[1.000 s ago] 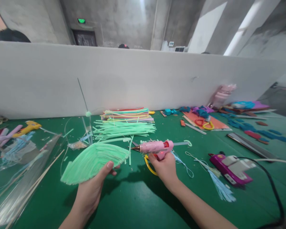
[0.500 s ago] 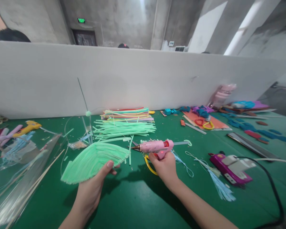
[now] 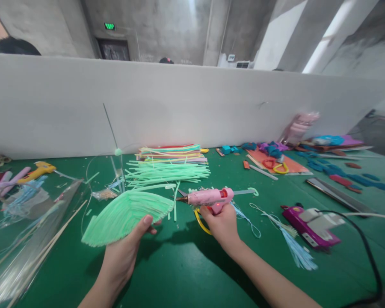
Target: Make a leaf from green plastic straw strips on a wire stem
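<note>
Pinched between the thumb and fingers of my left hand [image 3: 130,241] is a mint-green, fan-shaped piece made of pipe cleaners [image 3: 125,216], tilted above the table. My right hand [image 3: 223,224] grips a pink glue gun [image 3: 208,196] by its handle. The gun's metal nozzle points left, at the right tip of the green fan; whether they touch I cannot tell. A clear glue stick [image 3: 244,192] sticks out of the gun's back. Under the gun lie scissors with a yellow handle [image 3: 201,222], partly covered by it and my right hand.
Behind the fan lie loose green pipe cleaners [image 3: 170,173]. A purple power strip [image 3: 309,226] with a black cable and blue tassels [image 3: 297,248] are at right. A yellow glue gun [image 3: 41,171] and a clear plastic sheet [image 3: 28,248] are at left. A white partition [image 3: 179,102] stands behind.
</note>
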Motion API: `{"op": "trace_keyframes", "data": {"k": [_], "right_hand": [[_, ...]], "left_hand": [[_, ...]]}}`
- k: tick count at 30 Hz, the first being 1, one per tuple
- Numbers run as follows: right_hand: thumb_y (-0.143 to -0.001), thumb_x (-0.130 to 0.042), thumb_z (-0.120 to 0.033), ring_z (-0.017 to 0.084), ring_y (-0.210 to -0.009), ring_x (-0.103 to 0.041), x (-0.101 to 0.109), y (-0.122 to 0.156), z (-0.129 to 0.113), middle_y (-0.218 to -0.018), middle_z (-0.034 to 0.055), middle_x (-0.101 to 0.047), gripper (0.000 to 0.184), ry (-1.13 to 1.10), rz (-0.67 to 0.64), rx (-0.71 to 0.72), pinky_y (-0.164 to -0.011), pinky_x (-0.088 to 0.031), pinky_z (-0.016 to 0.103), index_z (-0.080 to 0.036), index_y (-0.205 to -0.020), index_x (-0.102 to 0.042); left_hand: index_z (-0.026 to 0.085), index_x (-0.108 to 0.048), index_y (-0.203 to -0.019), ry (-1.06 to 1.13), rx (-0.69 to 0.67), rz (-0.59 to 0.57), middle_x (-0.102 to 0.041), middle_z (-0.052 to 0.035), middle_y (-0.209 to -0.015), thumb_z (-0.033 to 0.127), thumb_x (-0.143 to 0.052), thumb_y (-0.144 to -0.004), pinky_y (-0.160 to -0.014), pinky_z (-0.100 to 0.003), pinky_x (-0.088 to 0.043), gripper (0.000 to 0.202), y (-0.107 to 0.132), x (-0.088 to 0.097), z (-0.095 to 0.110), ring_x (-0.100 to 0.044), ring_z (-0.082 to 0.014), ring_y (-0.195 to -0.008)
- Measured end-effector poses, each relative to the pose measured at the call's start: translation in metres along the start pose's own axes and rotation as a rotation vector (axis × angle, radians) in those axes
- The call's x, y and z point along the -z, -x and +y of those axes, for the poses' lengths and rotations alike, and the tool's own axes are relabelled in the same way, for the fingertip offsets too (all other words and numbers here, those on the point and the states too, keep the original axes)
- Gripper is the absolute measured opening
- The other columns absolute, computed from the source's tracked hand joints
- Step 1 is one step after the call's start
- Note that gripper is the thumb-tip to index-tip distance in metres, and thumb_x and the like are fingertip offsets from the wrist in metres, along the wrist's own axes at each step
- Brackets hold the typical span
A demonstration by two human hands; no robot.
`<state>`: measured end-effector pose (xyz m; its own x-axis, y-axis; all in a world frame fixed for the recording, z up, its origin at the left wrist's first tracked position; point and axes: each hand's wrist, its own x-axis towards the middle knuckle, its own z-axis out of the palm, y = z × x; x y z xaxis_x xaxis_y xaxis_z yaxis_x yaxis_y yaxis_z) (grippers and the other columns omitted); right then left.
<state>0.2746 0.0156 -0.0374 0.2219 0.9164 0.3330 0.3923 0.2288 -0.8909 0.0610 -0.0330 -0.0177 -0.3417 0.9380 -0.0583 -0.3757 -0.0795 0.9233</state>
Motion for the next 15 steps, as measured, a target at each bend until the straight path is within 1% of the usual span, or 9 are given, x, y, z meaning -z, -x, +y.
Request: {"op": "trace_keyframes", "data": {"k": [7, 11, 15], "right_hand": [[-0.065, -0.055, -0.031, 0.007, -0.042, -0.027, 0.0003, 0.0000, 0.0024, -0.042, -0.0063, -0.032, 0.031, 0.004, -0.009, 0.019, -0.039, -0.024, 0.021, -0.021, -0.046, -0.033], [-0.065, -0.055, -0.031, 0.007, -0.042, -0.028, 0.0004, 0.0000, 0.0025, -0.042, -0.0063, -0.032, 0.031, 0.007, -0.009, 0.023, -0.039, -0.024, 0.021, -0.021, -0.046, -0.034], [-0.065, -0.055, -0.030, 0.007, -0.042, -0.027, 0.0000, -0.0003, 0.0014, -0.042, -0.0064, -0.032, 0.031, -0.007, -0.016, 0.024, -0.039, -0.024, 0.021, -0.021, -0.046, -0.033]], "left_hand": [[0.016, -0.070, -0.075, -0.009, -0.008, -0.005, -0.071, 0.0009, -0.073, 0.020, -0.086, -0.055, -0.061, -0.023, -0.057, 0.026, 0.0008, -0.0025, 0.0021, -0.070, -0.0179, -0.067], [0.016, -0.069, -0.078, -0.005, -0.025, -0.014, -0.071, 0.0005, -0.074, 0.019, -0.085, -0.056, -0.058, -0.025, -0.057, 0.028, 0.0009, -0.0034, 0.0032, -0.070, -0.0187, -0.066], [0.016, -0.069, -0.079, -0.011, -0.035, -0.018, -0.071, 0.0001, -0.075, 0.019, -0.085, -0.056, -0.059, -0.026, -0.057, 0.028, 0.0009, -0.0038, 0.0036, -0.069, -0.0189, -0.066]]}}
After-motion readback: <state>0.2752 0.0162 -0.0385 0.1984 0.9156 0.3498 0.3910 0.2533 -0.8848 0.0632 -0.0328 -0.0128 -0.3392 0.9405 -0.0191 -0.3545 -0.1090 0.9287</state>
